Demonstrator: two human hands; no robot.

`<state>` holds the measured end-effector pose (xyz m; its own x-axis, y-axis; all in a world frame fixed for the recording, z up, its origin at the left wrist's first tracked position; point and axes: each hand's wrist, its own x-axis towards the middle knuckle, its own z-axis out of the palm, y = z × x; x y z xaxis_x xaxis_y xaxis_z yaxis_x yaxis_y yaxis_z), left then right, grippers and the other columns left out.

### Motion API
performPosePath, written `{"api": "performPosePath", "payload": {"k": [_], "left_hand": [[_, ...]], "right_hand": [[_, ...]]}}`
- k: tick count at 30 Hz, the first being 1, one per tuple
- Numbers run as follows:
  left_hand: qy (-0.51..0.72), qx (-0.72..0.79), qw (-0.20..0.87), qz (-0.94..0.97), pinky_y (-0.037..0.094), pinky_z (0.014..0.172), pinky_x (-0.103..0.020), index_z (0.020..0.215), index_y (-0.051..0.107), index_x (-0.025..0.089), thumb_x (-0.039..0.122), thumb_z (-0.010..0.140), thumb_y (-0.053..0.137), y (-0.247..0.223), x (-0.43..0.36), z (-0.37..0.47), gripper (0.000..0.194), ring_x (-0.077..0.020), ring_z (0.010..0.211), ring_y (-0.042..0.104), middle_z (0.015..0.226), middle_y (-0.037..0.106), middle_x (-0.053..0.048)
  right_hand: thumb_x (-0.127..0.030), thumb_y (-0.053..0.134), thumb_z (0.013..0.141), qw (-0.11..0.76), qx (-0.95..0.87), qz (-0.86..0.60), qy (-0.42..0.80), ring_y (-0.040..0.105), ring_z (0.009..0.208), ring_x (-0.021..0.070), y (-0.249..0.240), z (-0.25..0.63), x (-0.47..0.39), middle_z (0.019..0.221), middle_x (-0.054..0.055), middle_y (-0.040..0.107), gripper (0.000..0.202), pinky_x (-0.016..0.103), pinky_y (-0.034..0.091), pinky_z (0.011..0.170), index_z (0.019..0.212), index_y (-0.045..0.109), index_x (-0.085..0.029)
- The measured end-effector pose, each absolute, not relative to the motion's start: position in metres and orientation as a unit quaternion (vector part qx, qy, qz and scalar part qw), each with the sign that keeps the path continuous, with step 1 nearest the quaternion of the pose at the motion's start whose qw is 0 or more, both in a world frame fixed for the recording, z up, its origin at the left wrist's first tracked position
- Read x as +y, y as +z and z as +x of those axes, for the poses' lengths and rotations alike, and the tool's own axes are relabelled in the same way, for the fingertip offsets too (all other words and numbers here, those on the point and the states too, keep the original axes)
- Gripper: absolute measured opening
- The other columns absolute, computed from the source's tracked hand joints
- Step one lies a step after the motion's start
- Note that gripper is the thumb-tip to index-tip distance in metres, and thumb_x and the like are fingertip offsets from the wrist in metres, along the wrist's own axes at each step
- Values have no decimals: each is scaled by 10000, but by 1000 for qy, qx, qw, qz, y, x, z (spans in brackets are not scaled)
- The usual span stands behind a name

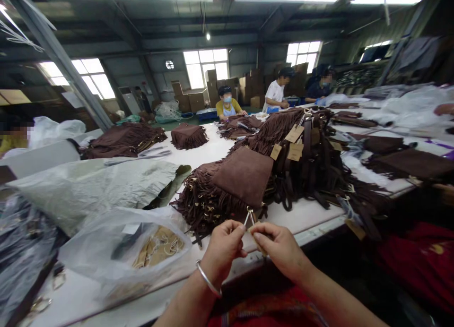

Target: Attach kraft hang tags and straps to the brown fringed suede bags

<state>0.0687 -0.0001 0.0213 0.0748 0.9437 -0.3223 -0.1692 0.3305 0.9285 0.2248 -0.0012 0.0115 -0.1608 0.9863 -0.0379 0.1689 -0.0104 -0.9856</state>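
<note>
A brown suede bag (246,173) lies on top of a pile of fringed bags (204,194) at the table's front edge. From metal hardware at its lower corner, a pale string (247,217) runs down to my hands. My left hand (227,246) is closed in a pinch on that string. Closed beside it, my right hand (280,246) pinches a small tan hang tag (261,250), mostly covered by the fingers. To the right, a stack of bags (308,166) carries straps and several tan tags (295,151).
A clear plastic bag (102,251) with tan tags and strings (161,246) lies left of my hands. Beyond it is a greenish plastic sheet (95,185). More brown bags (124,138) sit farther along the white table (198,158). Several people (229,105) are around the table.
</note>
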Motion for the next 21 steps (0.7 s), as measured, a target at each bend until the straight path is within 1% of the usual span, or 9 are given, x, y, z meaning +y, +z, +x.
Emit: {"api": "performPosePath", "payload": {"k": [2, 4, 7, 9, 14, 17, 19, 21], "left_hand": [[442, 509, 642, 367, 416, 414, -185, 746, 564, 159, 470, 678, 759, 22, -3, 68, 373, -63, 447, 391, 507, 440, 72], [433, 509, 647, 367, 404, 412, -184, 747, 568, 155, 482, 680, 760, 21, -6, 69, 386, -69, 457, 409, 521, 464, 59], [429, 519, 635, 378, 401, 416, -189, 723, 561, 152, 498, 708, 738, 16, -9, 73, 389, -66, 442, 402, 514, 469, 53], [428, 528, 622, 389, 400, 417, -192, 715, 559, 152, 487, 729, 718, 12, -9, 75, 371, -66, 435, 396, 503, 468, 53], [431, 549, 574, 428, 408, 417, -203, 705, 572, 149, 467, 753, 695, 6, -9, 76, 344, -86, 457, 441, 532, 486, 40], [450, 558, 546, 434, 387, 422, -199, 729, 606, 136, 468, 771, 683, 5, -8, 74, 344, -86, 465, 443, 545, 494, 35], [462, 552, 546, 428, 367, 435, -192, 744, 621, 129, 468, 780, 687, 5, -6, 73, 347, -79, 468, 438, 544, 496, 35], [474, 532, 569, 410, 349, 449, -179, 753, 630, 125, 455, 774, 716, 5, -5, 72, 341, -68, 481, 429, 550, 488, 39]], "right_hand": [[-414, 611, 802, 418, -541, -505, 526, 413, 547, 112, 6, 219, -1, 578, -39, 500, 271, 255, 323, 520, 851, 705, -165], [-468, 628, 794, 431, -514, -493, 555, 371, 539, 103, 2, 215, 0, 559, -50, 453, 316, 251, 287, 510, 804, 691, -159], [-514, 647, 772, 439, -487, -482, 581, 419, 592, 113, -1, 210, 5, 623, -24, 521, 366, 255, 321, 548, 777, 687, -150], [-512, 667, 745, 442, -472, -486, 588, 460, 630, 127, 0, 209, 7, 671, -3, 572, 373, 263, 353, 584, 784, 694, -142], [-477, 693, 700, 447, -452, -500, 588, 434, 593, 118, 4, 209, 7, 605, -16, 552, 340, 259, 321, 555, 726, 695, -138], [-456, 687, 702, 450, -451, -497, 589, 488, 646, 135, 4, 210, 7, 672, 8, 624, 322, 267, 361, 606, 751, 716, -139], [-438, 681, 705, 452, -453, -494, 588, 518, 687, 148, 3, 211, 8, 724, 24, 662, 307, 276, 383, 644, 762, 726, -140], [-417, 675, 706, 456, -453, -496, 584, 527, 690, 154, 1, 211, 9, 720, 26, 668, 284, 282, 388, 650, 753, 729, -142]]}}
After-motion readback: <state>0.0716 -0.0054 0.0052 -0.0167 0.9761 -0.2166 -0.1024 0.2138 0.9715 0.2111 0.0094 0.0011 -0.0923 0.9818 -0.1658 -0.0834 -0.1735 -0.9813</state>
